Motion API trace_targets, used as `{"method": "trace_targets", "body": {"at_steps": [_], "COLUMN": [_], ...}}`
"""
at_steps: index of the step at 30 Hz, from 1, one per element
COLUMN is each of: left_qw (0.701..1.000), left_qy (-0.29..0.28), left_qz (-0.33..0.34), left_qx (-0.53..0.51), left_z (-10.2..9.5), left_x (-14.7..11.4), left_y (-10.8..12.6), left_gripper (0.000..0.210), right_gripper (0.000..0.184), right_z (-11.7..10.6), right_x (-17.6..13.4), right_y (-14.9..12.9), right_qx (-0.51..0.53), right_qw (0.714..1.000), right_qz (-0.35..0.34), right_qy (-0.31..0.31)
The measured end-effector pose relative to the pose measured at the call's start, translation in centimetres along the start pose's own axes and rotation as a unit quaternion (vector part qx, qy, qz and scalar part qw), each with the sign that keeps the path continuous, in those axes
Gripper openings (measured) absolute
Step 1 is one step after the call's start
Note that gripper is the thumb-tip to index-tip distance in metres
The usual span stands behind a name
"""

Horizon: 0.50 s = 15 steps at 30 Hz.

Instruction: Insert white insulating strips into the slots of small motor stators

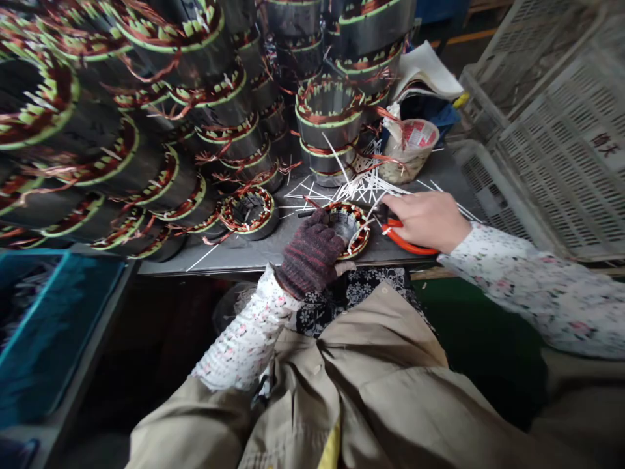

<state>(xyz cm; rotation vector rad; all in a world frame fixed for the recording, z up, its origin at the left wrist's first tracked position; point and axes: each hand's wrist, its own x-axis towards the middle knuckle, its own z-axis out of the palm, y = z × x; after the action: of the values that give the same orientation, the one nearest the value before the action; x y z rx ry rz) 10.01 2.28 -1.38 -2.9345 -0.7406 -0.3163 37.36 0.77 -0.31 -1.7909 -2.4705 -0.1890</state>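
My left hand [312, 251], in a dark knitted glove, grips the near-left rim of a motor stator [360, 251] lying on the bench. This stator has copper windings and a pale green edge around its open bore. A thin white strip [364, 226] curves from the stator to the fingertips of my bare right hand [427, 218], which pinch its end. Below the right palm is an orange-red looped handle [407, 243]; whether the hand also holds it I cannot tell. Just beyond both hands lies a loose pile of white strips [361, 185].
Another stator [249, 212] sits to the left. Tall stacks of stators [229, 98] fill the left and back. A clear tub [413, 150] stands behind the strips, with papers [427, 71] beyond it. White plastic crates [561, 143] are at right, a blue bin [53, 306] at left.
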Motion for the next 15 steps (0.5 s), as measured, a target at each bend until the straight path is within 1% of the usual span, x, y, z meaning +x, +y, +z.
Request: {"method": "trace_targets", "body": {"at_steps": [2, 4, 6, 7, 9, 11, 13, 15], "left_qw": [1.000, 1.000, 1.000, 1.000, 1.000, 1.000, 0.999, 0.999], "left_qy": [-0.007, -0.010, -0.005, -0.002, 0.003, 0.012, 0.013, -0.010], "left_qz": [-0.007, -0.010, -0.007, -0.006, -0.010, -0.021, -0.032, -0.037], "left_qx": [0.001, 0.008, 0.014, 0.014, 0.013, 0.010, 0.010, 0.013], "left_z": [0.0, 0.2, 0.3, 0.4, 0.5, 0.4, 0.0, -0.5], "left_x": [0.1, 0.1, 0.1, 0.0, -0.1, -0.2, -0.1, 0.1], "left_y": [0.1, 0.2, 0.2, 0.2, 0.2, 0.4, 0.6, 0.7], "left_gripper": [0.055, 0.057, 0.055, 0.053, 0.048, 0.048, 0.052, 0.056], "right_gripper": [0.046, 0.047, 0.050, 0.050, 0.047, 0.041, 0.039, 0.040], "right_z": [0.0, 0.0, -0.1, -0.2, -0.3, -0.5, -0.9, -1.3], "right_x": [-1.1, -2.5, -3.5, -3.8, -4.1, -4.1, -4.1, -4.1], "right_y": [0.5, 0.8, 0.8, 0.7, 0.5, 0.3, 0.1, -0.3], "right_qx": [0.019, 0.039, 0.030, 0.018, 0.000, -0.004, -0.015, -0.043], "right_qw": [1.000, 0.999, 0.997, 0.997, 0.998, 0.998, 0.995, 0.986], "right_qz": [0.005, -0.024, -0.061, -0.069, -0.062, -0.057, -0.090, -0.150], "right_qy": [0.008, 0.022, 0.023, 0.019, 0.008, 0.013, 0.036, 0.065]}}
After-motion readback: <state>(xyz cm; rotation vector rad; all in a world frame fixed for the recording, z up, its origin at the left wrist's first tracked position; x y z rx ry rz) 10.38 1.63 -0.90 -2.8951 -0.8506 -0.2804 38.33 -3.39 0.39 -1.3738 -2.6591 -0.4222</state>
